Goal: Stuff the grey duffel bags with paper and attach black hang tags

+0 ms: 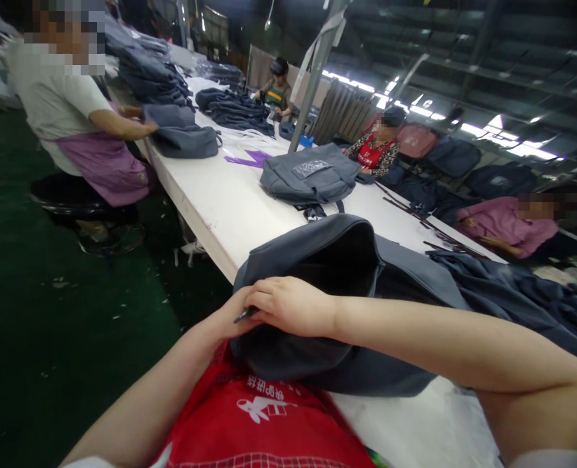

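Observation:
A dark grey-blue bag [312,237] lies at the near table edge against my red apron, its wide mouth gaping towards me. My left hand [234,313] is closed on the left end of the bag's opening, its fingers largely covered. Crossing over it, my right hand [291,304] has its fingers curled together at the same spot. A small dark pointed piece [245,315] sticks out between the two hands; whether it is a tool or part of the bag, I cannot tell.
Another grey bag [312,174] with a clear pocket sits farther along the white table [205,201]. Dark fabric pieces [527,286] are heaped at right. At left, a co-worker [58,97] handles a bag [185,133]. A metal post [312,78] rises mid-table. Other people sit opposite.

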{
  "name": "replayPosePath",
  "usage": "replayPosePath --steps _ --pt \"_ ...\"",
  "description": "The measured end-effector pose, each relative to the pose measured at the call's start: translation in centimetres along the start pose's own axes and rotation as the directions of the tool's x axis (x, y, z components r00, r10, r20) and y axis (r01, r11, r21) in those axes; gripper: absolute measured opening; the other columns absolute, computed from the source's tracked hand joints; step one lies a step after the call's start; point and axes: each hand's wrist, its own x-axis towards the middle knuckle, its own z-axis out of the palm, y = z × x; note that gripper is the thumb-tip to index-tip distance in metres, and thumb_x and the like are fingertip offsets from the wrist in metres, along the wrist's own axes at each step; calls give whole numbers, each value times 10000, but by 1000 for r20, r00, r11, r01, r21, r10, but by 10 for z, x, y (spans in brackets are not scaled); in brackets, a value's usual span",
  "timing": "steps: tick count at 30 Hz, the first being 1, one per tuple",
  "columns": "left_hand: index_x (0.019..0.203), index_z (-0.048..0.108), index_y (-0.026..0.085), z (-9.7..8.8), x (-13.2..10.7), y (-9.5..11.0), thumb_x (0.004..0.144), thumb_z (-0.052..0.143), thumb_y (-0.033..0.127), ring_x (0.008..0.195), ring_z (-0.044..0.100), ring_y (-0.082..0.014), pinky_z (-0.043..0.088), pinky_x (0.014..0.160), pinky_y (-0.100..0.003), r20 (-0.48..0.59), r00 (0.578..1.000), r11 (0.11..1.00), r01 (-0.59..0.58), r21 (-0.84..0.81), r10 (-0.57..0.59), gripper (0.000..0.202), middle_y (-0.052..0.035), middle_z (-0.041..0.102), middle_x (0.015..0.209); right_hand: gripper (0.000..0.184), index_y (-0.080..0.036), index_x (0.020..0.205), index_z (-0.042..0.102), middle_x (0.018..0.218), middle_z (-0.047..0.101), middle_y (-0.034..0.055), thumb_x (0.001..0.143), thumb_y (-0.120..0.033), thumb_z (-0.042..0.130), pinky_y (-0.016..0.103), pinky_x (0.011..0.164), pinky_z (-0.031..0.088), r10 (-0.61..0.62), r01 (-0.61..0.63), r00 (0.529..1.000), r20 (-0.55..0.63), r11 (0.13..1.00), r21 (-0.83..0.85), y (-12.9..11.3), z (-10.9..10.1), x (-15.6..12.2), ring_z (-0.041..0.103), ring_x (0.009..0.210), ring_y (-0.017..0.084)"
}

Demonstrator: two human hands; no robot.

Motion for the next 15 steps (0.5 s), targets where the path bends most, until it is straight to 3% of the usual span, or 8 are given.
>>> replayPosePath --steps 3,6,8,10,12,15 --pt "949 654 174 -9 -10 16 729 618 206 820 662 -197 549 763 -309 -44 998 996 54 70 -51 225 -54 695 928 185 -141 1018 660 951 655 73 916 -276 584 289 800 486 162 -161 987 -13 986 45 9 4 -2 629 866 178" --pt "928 586 164 -13 -22 20 859 476 360 569 615 -143 495 530 -239 -153 958 969 231 -89 -242 235 -34 664 724 177 -138 972 671 931 664 75 917 -282 583 286 774 480 221 -222 975 34 975 29 13 4 -4 636 856 182" --pt "822 551 162 -10 -26 17 905 360 534 402 520 -124 384 391 -206 -92 924 915 349 -202 -372 426 -14 595 545 182 -125 951 666 916 662 85 924 -278 571 295 762 478 216 -215 975 50 976 -18 14 5 -4 633 848 191" --pt "745 521 169 -5 -26 14 873 374 647 339 458 -109 317 351 -193 -11 895 875 432 -219 -445 516 0 549 468 179 -114 935 659 911 657 94 931 -256 550 305 756 474 188 -185 981 49 981 -60 13 7 -3 627 839 198" --pt "746 512 174 -1 -25 15 823 503 639 331 423 -93 291 354 -186 30 888 867 455 -203 -459 472 26 529 462 154 -119 925 662 912 659 92 918 -233 558 304 763 470 166 -164 985 42 986 -32 14 8 -4 622 838 196" --pt "778 557 173 -5 -24 21 819 599 504 441 475 -97 343 435 -194 6 942 940 336 -59 -336 336 34 541 538 193 -120 977 678 961 683 96 865 -270 633 309 858 456 141 -143 990 25 976 164 16 6 -4 613 910 199"
